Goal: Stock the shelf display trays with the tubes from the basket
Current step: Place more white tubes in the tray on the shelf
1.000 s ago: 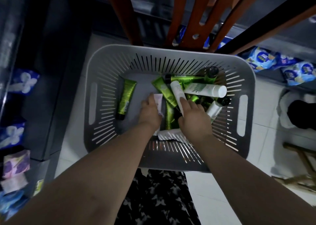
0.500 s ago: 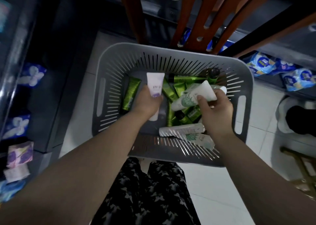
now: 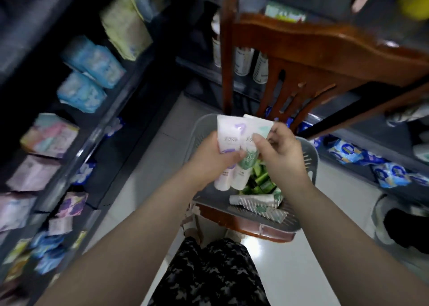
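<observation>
Pick-up step looks done to me. The left hand [image 3: 210,157] grips a purple-marked tube [image 3: 228,133], and the right hand [image 3: 282,150] pinches a green-marked tube [image 3: 257,125] right against it, both held upright just above the basket [image 3: 310,164]. Loads more green tubes [image 3: 262,180] lie inside the basket. The next move is probably carrying these two to a display tray, though I can't make one out.

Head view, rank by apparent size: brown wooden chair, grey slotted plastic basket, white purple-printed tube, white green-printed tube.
1. brown wooden chair
2. grey slotted plastic basket
3. white purple-printed tube and white green-printed tube: alike, partly hidden, unranked.
</observation>
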Demonstrator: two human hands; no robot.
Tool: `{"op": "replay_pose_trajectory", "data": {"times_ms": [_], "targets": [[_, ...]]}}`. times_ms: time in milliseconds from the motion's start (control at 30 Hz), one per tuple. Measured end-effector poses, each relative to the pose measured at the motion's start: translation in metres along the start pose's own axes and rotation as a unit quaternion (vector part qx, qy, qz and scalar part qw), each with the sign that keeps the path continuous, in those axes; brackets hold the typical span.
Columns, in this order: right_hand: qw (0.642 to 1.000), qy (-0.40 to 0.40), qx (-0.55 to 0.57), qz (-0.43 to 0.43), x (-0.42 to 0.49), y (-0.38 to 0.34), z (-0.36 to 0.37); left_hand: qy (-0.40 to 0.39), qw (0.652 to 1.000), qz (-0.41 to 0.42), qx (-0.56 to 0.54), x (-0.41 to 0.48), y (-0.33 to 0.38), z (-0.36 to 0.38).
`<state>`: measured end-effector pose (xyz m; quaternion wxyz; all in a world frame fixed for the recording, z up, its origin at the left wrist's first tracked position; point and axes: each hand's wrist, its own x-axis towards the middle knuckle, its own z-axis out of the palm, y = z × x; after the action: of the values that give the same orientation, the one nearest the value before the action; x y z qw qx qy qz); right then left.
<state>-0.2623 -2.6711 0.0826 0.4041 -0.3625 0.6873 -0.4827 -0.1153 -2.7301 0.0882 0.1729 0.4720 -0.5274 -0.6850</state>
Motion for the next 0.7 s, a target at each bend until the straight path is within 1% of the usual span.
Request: {"op": "replay_pose_trajectory", "data": {"times_ms": [100, 167, 233, 300, 400, 533, 700], "targets": [[0.997, -0.075, 0.011, -0.022, -0.006, -0.047, 0.013, 0.068, 0.997, 0.019, -0.006, -0.033, 0.023, -0.018], [0.992, -0.123, 0.011, -0.038, -0.010, -0.077, 0.026, 0.090, 0.995, 0.034, -0.022, -0.057, 0.038, -0.034], [0.986, -0.154, 0.017, -0.057, -0.013, -0.104, 0.039, 0.114, 0.990, 0.063, -0.048, -0.081, 0.054, -0.052], [0.981, -0.176, 0.012, -0.081, -0.018, -0.130, 0.056, 0.143, 0.984, 0.079, -0.069, -0.104, 0.067, -0.072], [0.972, -0.206, 0.017, -0.109, -0.029, -0.168, 0.085, 0.195, 0.974, 0.091, -0.065, -0.141, 0.083, -0.107], [0.957, -0.249, 0.021, -0.148, -0.052, -0.218, 0.132, 0.282, 0.950, 0.127, -0.051, -0.203, 0.102, -0.160], [0.930, -0.299, 0.017, -0.213, -0.099, -0.276, 0.206, 0.352, 0.922, 0.155, -0.051, -0.292, 0.110, -0.226]]}}
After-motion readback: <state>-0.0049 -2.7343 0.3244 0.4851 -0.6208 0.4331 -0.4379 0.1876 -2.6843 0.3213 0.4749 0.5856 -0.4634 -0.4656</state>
